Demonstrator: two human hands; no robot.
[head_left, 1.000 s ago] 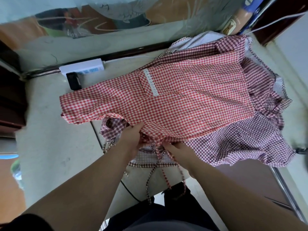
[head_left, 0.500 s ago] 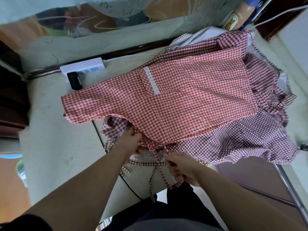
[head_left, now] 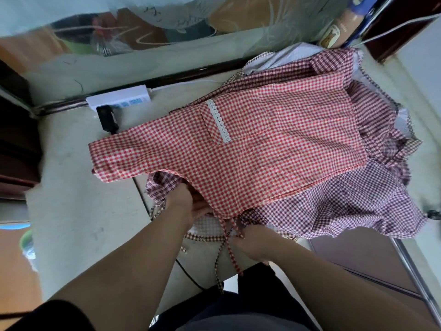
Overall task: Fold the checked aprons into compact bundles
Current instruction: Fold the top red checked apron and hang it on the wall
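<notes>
Apron (head_left: 250, 151) red-chk, flat on pile (head_left: 346, 211) | L grip (head_left: 188, 206) holds its near edge | R grip (head_left: 253, 242) pinches tie (head_left: 235, 256)

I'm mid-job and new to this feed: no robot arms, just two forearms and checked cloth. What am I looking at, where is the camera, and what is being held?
There is no machine here: a person works with bare hands. The single picture comes from a camera worn on the person's head, looking forward and down, so the forearms enter from the bottom. On the pale table a red checked apron with a white lace strip lies spread over a heap of purple checked aprons. A white power strip sits at the far edge. The left hand grips the red apron's near edge. The right hand pinches a tie that dangles from that edge.
</notes>
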